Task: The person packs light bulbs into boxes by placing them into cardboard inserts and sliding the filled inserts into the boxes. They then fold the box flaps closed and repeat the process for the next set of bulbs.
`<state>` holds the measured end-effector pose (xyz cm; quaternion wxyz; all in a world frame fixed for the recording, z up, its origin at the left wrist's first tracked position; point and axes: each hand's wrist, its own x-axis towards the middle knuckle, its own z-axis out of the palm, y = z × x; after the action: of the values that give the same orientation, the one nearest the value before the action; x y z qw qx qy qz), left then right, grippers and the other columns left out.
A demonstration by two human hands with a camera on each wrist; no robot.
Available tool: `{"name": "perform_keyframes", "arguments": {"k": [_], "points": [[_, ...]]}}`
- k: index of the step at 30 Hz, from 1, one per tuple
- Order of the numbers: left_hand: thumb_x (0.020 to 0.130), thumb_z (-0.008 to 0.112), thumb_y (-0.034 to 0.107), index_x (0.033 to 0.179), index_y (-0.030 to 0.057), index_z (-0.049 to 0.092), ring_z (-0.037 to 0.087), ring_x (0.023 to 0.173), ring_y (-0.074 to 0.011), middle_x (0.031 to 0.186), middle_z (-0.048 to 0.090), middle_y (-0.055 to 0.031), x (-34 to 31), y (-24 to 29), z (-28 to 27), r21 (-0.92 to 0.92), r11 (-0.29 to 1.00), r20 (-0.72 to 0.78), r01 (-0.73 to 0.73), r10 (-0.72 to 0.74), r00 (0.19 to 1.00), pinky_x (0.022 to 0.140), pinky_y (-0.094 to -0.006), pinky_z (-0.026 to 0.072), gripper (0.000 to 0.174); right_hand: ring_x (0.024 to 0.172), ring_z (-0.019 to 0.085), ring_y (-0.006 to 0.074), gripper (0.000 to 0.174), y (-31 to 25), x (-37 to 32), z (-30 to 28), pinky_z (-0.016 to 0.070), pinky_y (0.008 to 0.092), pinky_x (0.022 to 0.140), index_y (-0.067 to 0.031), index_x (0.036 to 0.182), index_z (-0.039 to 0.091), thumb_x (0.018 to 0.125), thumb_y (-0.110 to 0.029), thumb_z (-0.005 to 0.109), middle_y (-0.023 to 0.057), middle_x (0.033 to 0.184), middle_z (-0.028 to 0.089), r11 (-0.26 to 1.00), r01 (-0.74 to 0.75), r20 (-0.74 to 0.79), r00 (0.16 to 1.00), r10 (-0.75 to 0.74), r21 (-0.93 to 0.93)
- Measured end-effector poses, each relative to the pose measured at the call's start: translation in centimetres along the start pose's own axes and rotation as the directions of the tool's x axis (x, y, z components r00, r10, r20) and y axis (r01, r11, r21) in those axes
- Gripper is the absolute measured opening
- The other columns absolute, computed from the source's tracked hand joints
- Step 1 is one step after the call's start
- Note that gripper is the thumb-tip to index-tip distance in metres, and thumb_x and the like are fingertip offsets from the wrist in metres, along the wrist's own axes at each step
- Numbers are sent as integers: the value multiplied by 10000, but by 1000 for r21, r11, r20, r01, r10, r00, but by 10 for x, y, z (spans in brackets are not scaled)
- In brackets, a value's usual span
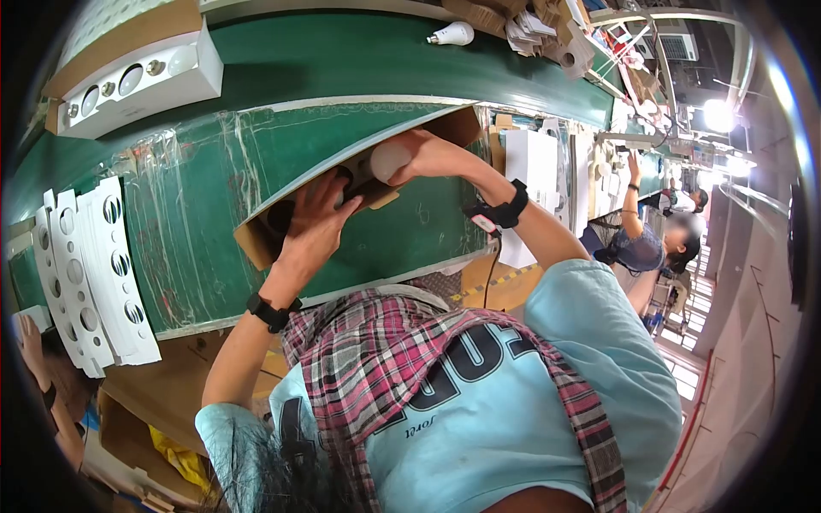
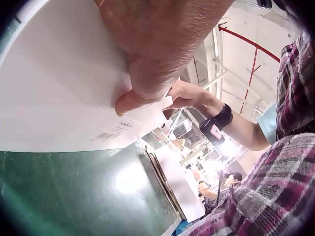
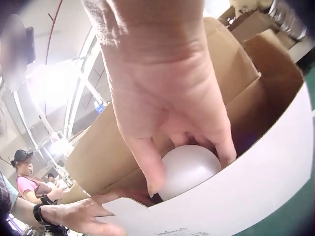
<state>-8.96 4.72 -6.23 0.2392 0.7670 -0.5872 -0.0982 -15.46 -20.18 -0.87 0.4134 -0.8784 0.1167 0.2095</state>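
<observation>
A long cardboard box [image 1: 253, 245], white outside and brown inside, stands open and tilted in front of the person. The right hand [image 1: 423, 157] [image 3: 167, 98] holds a round white bulb [image 1: 391, 163] [image 3: 189, 172] between thumb and fingers, partly inside the box. At the box's other end, the left hand [image 1: 312, 227] grips its side. The left wrist view has the left hand's thumb [image 2: 132, 102] pressed on the white printed outer wall [image 2: 59, 73]; its other fingers are partly hidden in the box. Round dark openings show beside them in the head view.
White sheets with round holes [image 1: 85, 274] lie at the left of the green table [image 1: 197, 214]. Another white box with bulbs [image 1: 141, 90] stands at the upper left, and a loose bulb [image 1: 451, 34] lies at the top. Other people sit at both sides.
</observation>
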Motion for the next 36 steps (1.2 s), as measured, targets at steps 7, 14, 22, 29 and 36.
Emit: {"name": "perform_keyframes", "arguments": {"k": [7, 14, 22, 29, 36], "points": [[754, 601, 42, 1139, 153, 639, 397, 1267, -280, 1236, 507, -107, 4, -1, 4, 6, 1000, -23, -29, 29, 999, 1066, -446, 284, 402, 918, 598, 330, 254, 55, 31, 62, 509, 427, 713, 16, 797, 632, 580, -108, 680, 198, 924, 608, 753, 432, 6, 870, -494, -496], [815, 608, 67, 1231, 152, 577, 352, 1306, -329, 1353, 433, -120, 26, 18, -5, 22, 996, 81, -85, 83, 993, 1046, -494, 294, 426, 1083, 499, 324, 443, -7, -57, 49, 444, 412, 908, 17, 1130, 510, 730, -99, 661, 159, 1107, 509, 944, 75, -744, 596, -302, -322], [830, 561, -55, 1092, 27, 622, 528, 1061, -312, 1138, 549, -145, 40, 107, -8, -420, 843, 19, -336, 379, 925, 924, -420, 423, 281, 847, 619, 228, 142, 46, -257, 169, 502, 310, 753, -23, 968, 639, 846, -22, 567, 88, 918, 622, 914, -60, -915, 4, 403, 402], [910, 530, 71, 1292, 15, 474, 362, 1261, -334, 1366, 374, -174, 88, 181, 134, -460, 831, 394, -313, 507, 767, 1039, -415, 315, 390, 811, 650, 146, 206, 196, -337, 372, 511, 272, 736, 11, 997, 660, 829, -95, 606, 79, 881, 690, 365, 72, -337, -249, 908, 928], [965, 473, 251, 1368, -65, 335, 286, 1326, -386, 1427, 307, -264, 157, 186, 272, -78, 934, 247, -349, 357, 901, 1109, -457, 202, 530, 734, 655, 146, 310, 363, -385, 450, 518, 279, 671, 41, 980, 652, 792, -202, 694, 114, 841, 691, 180, 217, -130, -225, 966, 959]]}}
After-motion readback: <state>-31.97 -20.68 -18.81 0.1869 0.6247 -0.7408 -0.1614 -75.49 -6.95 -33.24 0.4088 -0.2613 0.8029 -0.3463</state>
